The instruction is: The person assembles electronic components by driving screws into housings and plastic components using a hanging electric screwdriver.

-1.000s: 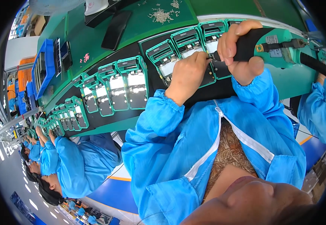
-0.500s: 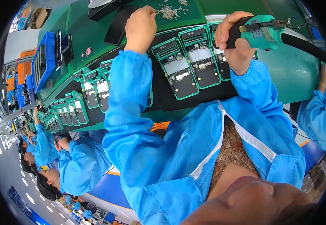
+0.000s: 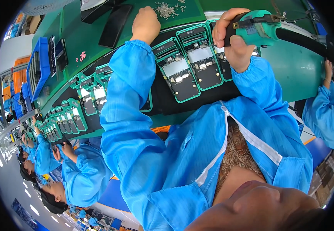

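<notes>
My right hand (image 3: 234,36) is wrapped around the black grip of a green-bodied electric screwdriver (image 3: 257,29), with a cord and metal hook at its back end. Its tip is hidden. My left hand (image 3: 146,25) is closed, fingers curled beside a heap of small silvery screws (image 3: 167,10). Whether a screw is between its fingertips is hidden. Between my arms lie open green-framed device housings (image 3: 177,71) with black boards and white parts. A second such housing (image 3: 202,61) sits alongside, and another is partly behind my right hand.
A black slab (image 3: 115,26) lies left of my left hand. Small pink pieces (image 3: 81,56) and a blue tray (image 3: 40,69) are farther left. More housings (image 3: 72,115) line the bench edge. Co-workers in blue sit at left (image 3: 84,169) and right (image 3: 322,111).
The whole view has shifted slightly left. Against the bench, my left hand has moved a little right, closer to the screws, its fingers now less visible. My right hand keeps its grip on the screwdriver.
</notes>
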Available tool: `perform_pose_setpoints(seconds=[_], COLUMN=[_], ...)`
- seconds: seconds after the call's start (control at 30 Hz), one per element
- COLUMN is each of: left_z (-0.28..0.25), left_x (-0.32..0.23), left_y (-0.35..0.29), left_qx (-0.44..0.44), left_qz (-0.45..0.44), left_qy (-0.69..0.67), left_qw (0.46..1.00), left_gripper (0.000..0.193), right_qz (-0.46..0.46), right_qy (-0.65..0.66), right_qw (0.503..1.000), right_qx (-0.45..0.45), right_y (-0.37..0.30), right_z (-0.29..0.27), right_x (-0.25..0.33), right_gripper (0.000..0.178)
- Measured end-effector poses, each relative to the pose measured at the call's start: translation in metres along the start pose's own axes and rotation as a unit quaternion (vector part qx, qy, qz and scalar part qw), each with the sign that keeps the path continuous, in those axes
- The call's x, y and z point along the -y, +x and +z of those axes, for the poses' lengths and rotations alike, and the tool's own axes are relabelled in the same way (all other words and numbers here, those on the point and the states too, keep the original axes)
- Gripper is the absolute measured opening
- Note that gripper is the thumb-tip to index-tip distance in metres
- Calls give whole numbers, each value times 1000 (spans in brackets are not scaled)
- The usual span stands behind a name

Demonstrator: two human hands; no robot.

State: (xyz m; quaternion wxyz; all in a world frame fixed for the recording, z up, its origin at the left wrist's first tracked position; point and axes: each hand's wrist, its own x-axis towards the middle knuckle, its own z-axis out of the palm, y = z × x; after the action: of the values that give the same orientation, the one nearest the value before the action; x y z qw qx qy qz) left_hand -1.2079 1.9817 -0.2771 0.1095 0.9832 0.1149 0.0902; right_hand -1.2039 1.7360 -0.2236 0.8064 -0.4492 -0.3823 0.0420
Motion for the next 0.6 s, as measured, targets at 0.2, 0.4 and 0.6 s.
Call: perform_pose_setpoints(seconds=[0.2,0.4,0.6], left_z=[-3,-12,-56], left_x=[0,0,-18], left_y=[1,1,-20], left_qx=[-67,-208,-85], left_qz=[-48,36,-63], left_qy=[-64,-97,-349], left_qw=[995,973,931], left_gripper=[16,8,20], right_qz=[19,54,45], right_qy=[-40,-28,-44], right_qw=[999,998,998], right_qx=[4,-4,0], right_y=[-4,-7,-7], right_z=[-5,-3,-3], right_x=[-5,-9,-13], right_gripper=[49,45,36])
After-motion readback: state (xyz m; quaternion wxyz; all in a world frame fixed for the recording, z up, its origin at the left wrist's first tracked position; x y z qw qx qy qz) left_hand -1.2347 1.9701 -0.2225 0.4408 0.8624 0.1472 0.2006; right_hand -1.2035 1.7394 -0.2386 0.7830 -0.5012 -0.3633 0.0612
